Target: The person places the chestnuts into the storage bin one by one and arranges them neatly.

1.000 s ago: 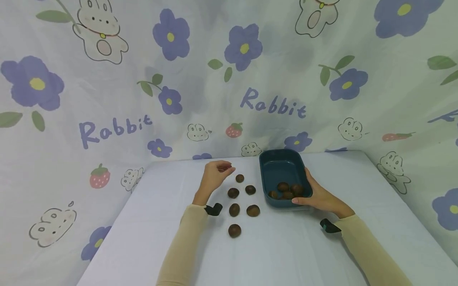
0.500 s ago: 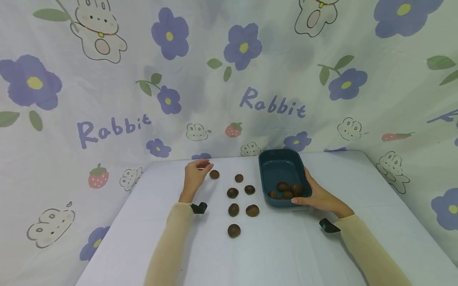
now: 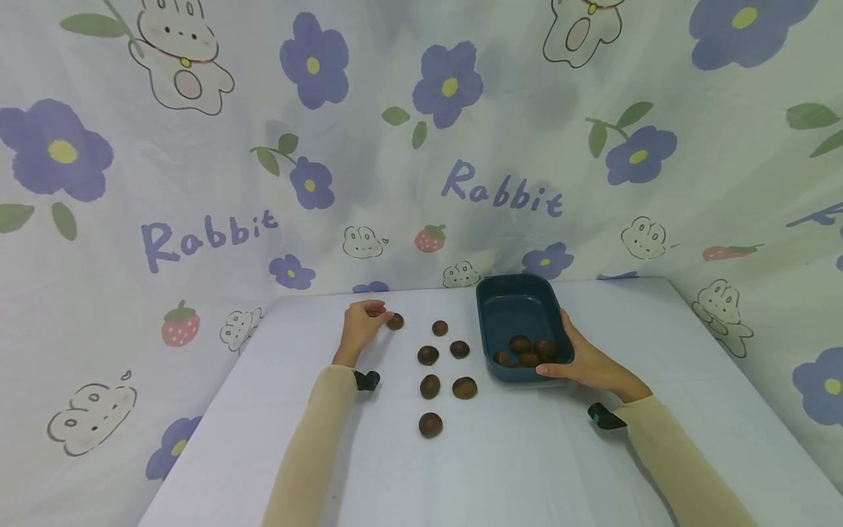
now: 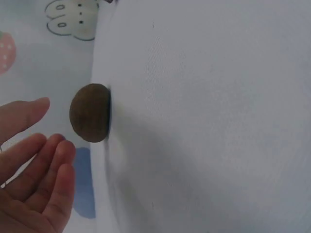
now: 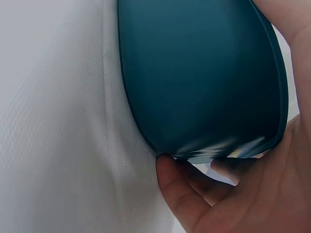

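A brown, rounded chestnut (image 3: 395, 321) lies on the white tabletop just right of my left hand (image 3: 360, 326). In the left wrist view the same chestnut (image 4: 90, 113) is a matte dome, and the thumb and bent fingers of that hand (image 4: 36, 177) stand apart beside it, holding nothing. My right hand (image 3: 586, 360) grips the near right corner of a dark teal rectangular dish (image 3: 520, 313). Several chestnuts (image 3: 521, 344) sit at the dish's near end. Seen from the right wrist, the fingers wrap the outside of the dish wall (image 5: 204, 82).
Between the left hand and the dish, several loose chestnuts (image 3: 430, 386) are spread over the white cloth (image 3: 527, 468). A printed curtain (image 3: 369, 161) with rabbits and purple flowers hangs behind the table's back edge.
My left hand has moved left, and a chestnut now lies at the back left where it is. Its fingers have lately come closer to that chestnut. The right hand stays on the dish.
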Demonstrator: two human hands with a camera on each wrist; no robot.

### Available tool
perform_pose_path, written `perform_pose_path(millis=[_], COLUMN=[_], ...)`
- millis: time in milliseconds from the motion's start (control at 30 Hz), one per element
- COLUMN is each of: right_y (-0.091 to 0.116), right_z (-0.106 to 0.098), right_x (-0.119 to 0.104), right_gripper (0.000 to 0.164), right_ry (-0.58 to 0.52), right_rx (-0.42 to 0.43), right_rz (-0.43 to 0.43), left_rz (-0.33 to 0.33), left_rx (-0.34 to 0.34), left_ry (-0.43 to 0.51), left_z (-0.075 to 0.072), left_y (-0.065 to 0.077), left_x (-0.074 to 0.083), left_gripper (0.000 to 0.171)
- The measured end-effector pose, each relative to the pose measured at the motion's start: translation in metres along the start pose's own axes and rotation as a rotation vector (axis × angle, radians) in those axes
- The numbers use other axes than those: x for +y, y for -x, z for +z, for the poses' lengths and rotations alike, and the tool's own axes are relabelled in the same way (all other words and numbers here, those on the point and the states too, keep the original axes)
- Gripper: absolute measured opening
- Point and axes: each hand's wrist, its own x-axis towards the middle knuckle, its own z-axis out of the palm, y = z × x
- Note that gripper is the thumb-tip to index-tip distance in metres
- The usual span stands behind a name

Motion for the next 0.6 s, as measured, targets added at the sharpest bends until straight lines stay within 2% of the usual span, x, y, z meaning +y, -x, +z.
perform_pose_path(millis=[233,600], right_y=[0.0,0.001], right_z=[-0.001,-0.001], right_x=[-0.001,0.0], right_gripper=[0.133,0.133], right_ry=[0.006,0.007], right_rx=[-0.003,-0.006], right_rz=[0.007,0.013], left_rz=[-0.069,-0.092], left_rx=[-0.046,-0.01], left_ry=[-0.058,-0.176], left_z=[0.006,0.016], left_y=[-0.002,0.001], left_x=[-0.003,-0.003], left_gripper=[0.048,0.054])
